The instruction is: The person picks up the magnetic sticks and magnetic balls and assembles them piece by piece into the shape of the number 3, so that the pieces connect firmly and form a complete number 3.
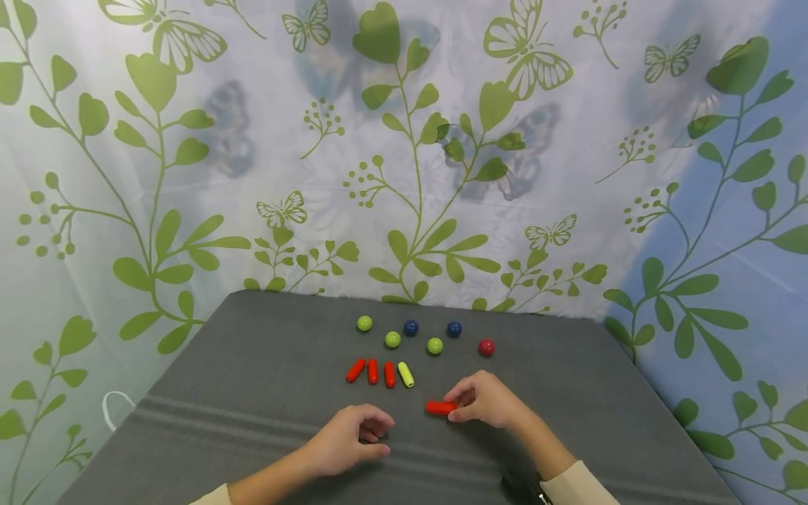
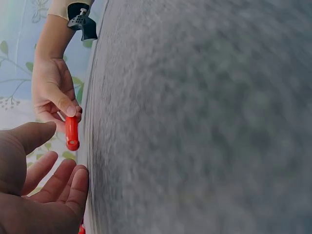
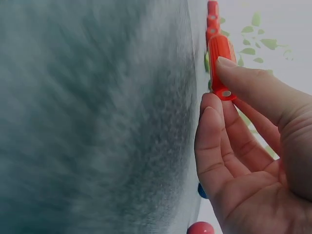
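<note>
Just right of the yellow-green tube [image 1: 406, 374] and nearer the person, right hand [image 1: 485, 401] pinches the held red tube [image 1: 436, 407] between thumb and fingers; tube runs crosswise, free end pointing left (touching cloth or lifted, cannot tell). Right wrist view shows it ridged, with a hole in its end. Left hand [image 1: 347, 442] is nearer the person than the yellow-green tube and to its left, thumb and fingers spread apart and loosely bent, palm side toward the right hand. The two hands are apart from each other. Left of the yellow-green tube, three loose red tubes [image 1: 373, 372] form a row with it, leftmost one slanted. Behind it: three green balls [image 1: 393, 339] and two blue balls [image 1: 411, 328], scattered; red ball [image 1: 487, 347] is behind and well to its right. All of these rest on the gray cloth [image 1: 252, 372]. Farther behind the yellow-green tube hangs a curtain [image 1: 328, 168] printed with green leaves and butterflies.
</note>
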Tool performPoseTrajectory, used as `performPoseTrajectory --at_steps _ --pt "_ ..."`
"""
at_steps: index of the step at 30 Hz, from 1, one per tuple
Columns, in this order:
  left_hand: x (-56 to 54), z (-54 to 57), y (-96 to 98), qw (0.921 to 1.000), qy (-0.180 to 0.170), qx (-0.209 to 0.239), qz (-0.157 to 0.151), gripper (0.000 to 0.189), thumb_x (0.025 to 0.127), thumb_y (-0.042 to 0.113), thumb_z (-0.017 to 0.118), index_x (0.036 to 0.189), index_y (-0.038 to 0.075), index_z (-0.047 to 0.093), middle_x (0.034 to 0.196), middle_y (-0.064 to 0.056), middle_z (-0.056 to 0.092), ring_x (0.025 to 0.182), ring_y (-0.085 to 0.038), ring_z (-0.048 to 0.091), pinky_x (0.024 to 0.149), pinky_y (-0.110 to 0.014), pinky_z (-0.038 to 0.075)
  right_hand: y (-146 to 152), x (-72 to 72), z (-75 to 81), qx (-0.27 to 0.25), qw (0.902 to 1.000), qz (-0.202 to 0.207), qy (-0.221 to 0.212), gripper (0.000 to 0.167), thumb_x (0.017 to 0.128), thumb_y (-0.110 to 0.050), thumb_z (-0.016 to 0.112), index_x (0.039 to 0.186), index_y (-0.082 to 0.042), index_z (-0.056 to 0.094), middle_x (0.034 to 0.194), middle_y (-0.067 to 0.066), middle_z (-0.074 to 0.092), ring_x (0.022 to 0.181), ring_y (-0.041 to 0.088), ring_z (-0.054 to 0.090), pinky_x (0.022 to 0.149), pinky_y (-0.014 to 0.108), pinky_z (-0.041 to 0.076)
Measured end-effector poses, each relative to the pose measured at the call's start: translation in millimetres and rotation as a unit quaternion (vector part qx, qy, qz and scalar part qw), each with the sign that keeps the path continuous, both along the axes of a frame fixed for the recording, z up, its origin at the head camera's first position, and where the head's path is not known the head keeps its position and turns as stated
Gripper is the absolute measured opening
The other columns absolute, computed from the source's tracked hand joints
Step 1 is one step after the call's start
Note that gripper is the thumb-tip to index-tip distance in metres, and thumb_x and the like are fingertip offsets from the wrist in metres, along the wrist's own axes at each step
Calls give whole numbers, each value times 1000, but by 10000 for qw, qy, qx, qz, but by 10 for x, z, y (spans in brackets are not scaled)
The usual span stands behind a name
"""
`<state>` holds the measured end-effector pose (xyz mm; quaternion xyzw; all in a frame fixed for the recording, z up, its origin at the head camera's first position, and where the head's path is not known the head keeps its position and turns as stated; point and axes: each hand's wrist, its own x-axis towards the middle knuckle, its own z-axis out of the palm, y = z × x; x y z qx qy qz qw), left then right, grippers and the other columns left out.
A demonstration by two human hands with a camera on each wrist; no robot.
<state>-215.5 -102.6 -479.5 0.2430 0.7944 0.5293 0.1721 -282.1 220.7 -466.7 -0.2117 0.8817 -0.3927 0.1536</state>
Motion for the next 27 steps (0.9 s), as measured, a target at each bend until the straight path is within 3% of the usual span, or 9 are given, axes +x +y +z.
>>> performPoseTrajectory --at_steps 11,17,27 --pt "67 7 259 9995 -157 259 95 30 87 7 81 114 0 70 108 -10 71 93 -16 68 79 -21 57 23 271 38 -497 9981 65 -358 23 78 -17 90 99 -12 81 87 5 77 76 16 71 67 25 57" --pt "80 6 419 9986 -229 449 171 30 87 7 81 114 0 70 108 -11 72 90 -11 69 77 -21 58 27 416 45 -802 9956 102 -468 23 79 -15 89 99 -8 80 87 9 77 74 14 71 65 25 58" --pt "57 6 572 9976 -386 536 229 26 86 2 80 110 3 71 106 -7 73 89 -13 71 76 -23 59 -1 600 56 -1237 9896 332 -652 24 80 -12 88 99 -1 78 85 15 77 72 11 71 65 23 58"
